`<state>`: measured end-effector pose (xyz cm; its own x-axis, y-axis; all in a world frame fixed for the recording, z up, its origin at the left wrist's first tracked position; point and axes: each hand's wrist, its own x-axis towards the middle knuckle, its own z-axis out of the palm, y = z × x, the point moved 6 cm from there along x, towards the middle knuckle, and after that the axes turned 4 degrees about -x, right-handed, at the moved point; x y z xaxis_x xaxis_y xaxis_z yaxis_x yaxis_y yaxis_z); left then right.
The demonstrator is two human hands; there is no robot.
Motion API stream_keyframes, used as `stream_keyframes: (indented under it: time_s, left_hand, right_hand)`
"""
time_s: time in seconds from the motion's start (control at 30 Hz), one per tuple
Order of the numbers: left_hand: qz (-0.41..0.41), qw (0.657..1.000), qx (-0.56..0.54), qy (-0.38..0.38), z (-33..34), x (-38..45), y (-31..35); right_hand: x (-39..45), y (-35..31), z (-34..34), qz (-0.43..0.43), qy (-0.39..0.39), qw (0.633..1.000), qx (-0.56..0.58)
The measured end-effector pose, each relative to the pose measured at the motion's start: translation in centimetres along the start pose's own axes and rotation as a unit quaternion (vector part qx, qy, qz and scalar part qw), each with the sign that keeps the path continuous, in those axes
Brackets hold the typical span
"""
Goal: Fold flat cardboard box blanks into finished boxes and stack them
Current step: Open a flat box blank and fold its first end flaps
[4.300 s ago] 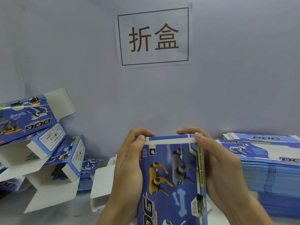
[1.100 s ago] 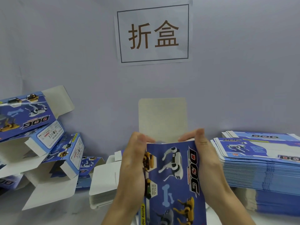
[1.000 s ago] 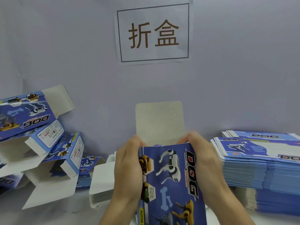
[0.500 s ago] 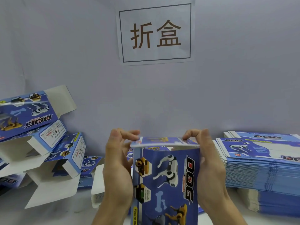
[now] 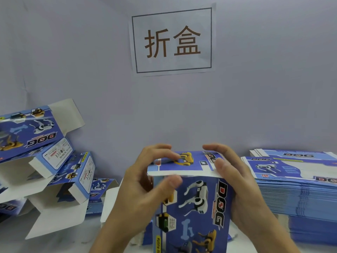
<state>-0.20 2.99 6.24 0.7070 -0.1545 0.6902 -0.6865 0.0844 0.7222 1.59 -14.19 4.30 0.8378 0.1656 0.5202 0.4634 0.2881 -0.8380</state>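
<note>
I hold an upright blue box (image 5: 197, 207) printed with toy dogs and the word DOG, low in the middle of the view. Its top lid flap (image 5: 182, 165) is folded down over the opening, its white edge facing me. My left hand (image 5: 142, 190) grips the box's left side, fingers curled over the lid and thumb against the front. On the other side my right hand (image 5: 237, 187) grips the right side, with its fingers arched over the lid's far right corner.
Several folded boxes (image 5: 42, 148) with open white flaps lie piled at the left. A tall stack of flat blue blanks (image 5: 299, 183) stands at the right. More blanks (image 5: 111, 203) lie behind my left hand. A paper sign (image 5: 173, 41) hangs on the grey wall.
The lid flap, standing upright a second ago, has been folded down over the top of the box. My fingers have moved on top of it.
</note>
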Motion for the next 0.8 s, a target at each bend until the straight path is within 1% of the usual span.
stream_keyframes:
  time_s: [0.1,0.2,0.3,0.37,0.43,0.5,0.57,0.63,0.8]
  left_hand:
    - [0.001,1.000,0.001,0.002,0.1,0.0,-0.1]
    - [0.030,0.998,0.041,0.027,0.1,0.1,0.0]
    - [0.048,0.997,0.046,0.048,-0.1,0.2,0.0]
    - [0.057,0.996,0.045,0.046,-0.1,0.1,0.1]
    - [0.065,0.997,0.031,0.026,0.4,-0.1,0.5]
    - [0.047,0.999,-0.013,0.014,1.1,-0.2,0.4]
    - [0.041,0.998,-0.030,0.036,1.3,-0.2,0.2]
    - [0.050,0.997,-0.016,0.058,1.3,-0.1,0.1]
    - [0.014,0.998,0.035,0.049,0.1,-0.3,-0.4]
  right_hand:
    - [0.0,0.2,-0.1,0.005,-0.006,1.000,-0.011]
    - [-0.1,0.3,-0.1,0.008,-0.018,1.000,-0.021]
    - [-0.1,0.3,0.0,0.006,-0.028,0.999,-0.031]
    - [0.0,0.4,-0.2,0.004,-0.019,0.999,-0.032]
    - [0.1,0.3,-0.7,-0.002,-0.001,1.000,-0.028]
    - [0.2,0.3,-1.1,-0.007,0.010,1.000,-0.021]
    - [0.2,0.3,-1.4,-0.010,0.020,1.000,-0.020]
    - [0.2,0.2,-1.5,-0.020,0.024,0.999,-0.022]
    - [0.1,0.3,-1.1,-0.052,0.016,0.998,-0.031]
